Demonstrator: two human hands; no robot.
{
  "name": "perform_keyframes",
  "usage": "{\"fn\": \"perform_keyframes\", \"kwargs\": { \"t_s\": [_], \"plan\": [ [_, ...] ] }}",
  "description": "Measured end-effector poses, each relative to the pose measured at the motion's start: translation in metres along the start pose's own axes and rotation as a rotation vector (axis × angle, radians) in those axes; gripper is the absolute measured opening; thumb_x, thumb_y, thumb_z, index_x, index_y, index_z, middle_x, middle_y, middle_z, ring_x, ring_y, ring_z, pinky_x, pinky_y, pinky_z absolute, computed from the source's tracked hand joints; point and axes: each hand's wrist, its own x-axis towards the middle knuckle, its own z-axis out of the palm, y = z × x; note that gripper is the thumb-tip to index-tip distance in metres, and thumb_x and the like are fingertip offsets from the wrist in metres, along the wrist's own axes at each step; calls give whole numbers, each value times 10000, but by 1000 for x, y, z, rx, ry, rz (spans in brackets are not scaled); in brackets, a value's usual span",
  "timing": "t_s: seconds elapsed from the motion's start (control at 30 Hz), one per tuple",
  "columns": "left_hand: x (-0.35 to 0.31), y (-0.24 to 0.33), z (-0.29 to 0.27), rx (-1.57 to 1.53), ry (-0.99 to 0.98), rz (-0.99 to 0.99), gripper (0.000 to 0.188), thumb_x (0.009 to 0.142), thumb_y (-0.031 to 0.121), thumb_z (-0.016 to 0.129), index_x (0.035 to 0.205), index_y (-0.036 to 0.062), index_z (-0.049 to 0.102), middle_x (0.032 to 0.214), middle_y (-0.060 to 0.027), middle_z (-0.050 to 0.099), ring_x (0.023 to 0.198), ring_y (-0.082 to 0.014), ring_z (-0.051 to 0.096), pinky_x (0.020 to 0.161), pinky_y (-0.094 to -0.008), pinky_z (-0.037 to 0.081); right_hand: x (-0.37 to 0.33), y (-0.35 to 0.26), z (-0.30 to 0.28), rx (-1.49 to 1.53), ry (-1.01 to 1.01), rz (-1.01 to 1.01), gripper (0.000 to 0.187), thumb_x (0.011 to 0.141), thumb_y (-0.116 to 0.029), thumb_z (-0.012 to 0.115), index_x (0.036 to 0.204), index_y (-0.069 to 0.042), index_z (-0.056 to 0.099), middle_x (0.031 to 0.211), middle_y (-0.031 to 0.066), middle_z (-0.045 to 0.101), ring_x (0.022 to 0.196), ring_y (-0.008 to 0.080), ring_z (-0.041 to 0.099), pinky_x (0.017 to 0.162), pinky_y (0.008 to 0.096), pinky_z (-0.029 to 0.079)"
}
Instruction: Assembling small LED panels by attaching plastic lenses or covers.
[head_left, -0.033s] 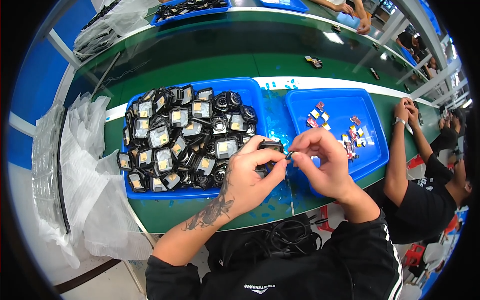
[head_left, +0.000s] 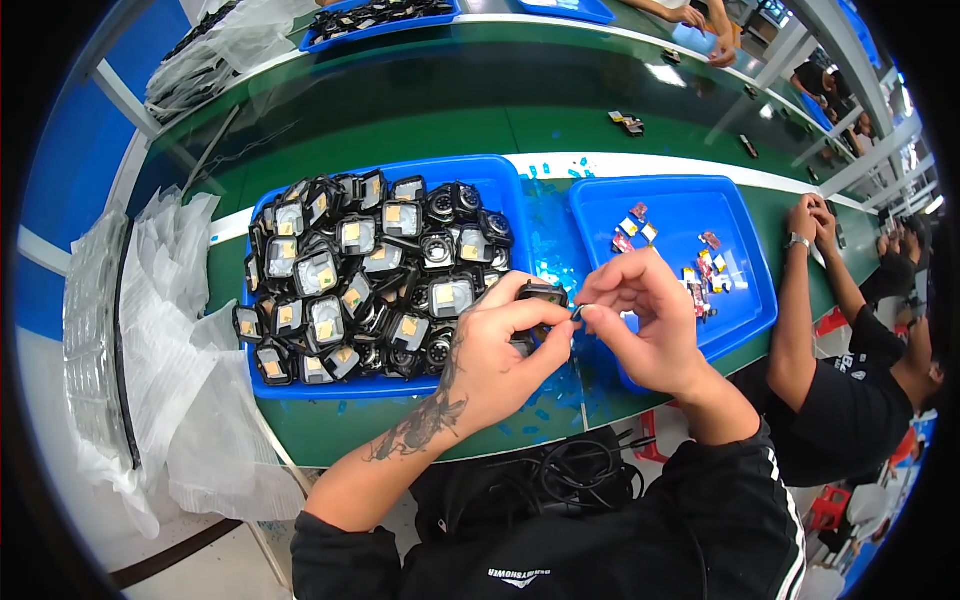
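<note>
Black case sits in our left hand, fingers curled around it, over the gap between the full tray and the parts tray. Our right hand pinches narrowly at a tiny piece, its kind unclear.

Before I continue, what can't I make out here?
In the head view:
Small piece in the right hand: tiny, partly covered by fingertips.
Black case in the left hand: partly behind fingers.
Floor of left tray: mostly buried under cases.
Far tray: cut by upper edge.
</note>
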Motion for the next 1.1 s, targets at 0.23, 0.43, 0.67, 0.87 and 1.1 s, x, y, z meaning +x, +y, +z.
{"fn": "perform_keyframes", "kwargs": {
  "t_s": [0.23,0.43,0.67,0.87,1.1],
  "plan": [
    [0,2,1,29,19,28,123,791,46,710,906,6,717,969,-116,641,833,-199,662,717,-297,522,8,-8,-8,329,-55,312,197,878,-3,669,1022,0,535,952,53,604,851,83,630,692,200,529],
    [0,0,1,-26,22,-11,135,785,35,716,915,1,718,974,-115,643,830,-198,665,715,-295,528,8,-12,-12,45,-42,207,113,868,-18,673,969,-3,623,890,32,621,815,82,624,628,212,535],
    [-1,1,2,49,29,25,145,780,43,721,917,-3,717,989,-121,644,819,-199,667,710,-296,525,10,-13,-8,-226,-97,23,121,822,15,690,906,-8,606,835,73,610,735,158,626,569,252,513],
    [-1,0,2,-75,52,-80,123,780,32,705,895,-7,720,959,-122,662,852,-199,655,738,-305,519,1,-7,7,-533,7,-265,174,756,51,707,852,-17,580,794,103,595,694,259,620,553,322,496],
    [1,-7,0,-272,81,-182,104,813,30,692,900,-19,721,862,-87,702,908,-168,601,821,-319,490,-1,-7,2,-521,15,-104,183,791,67,653,960,-1,631,818,127,608,711,279,621,625,330,506]
  ]
}}
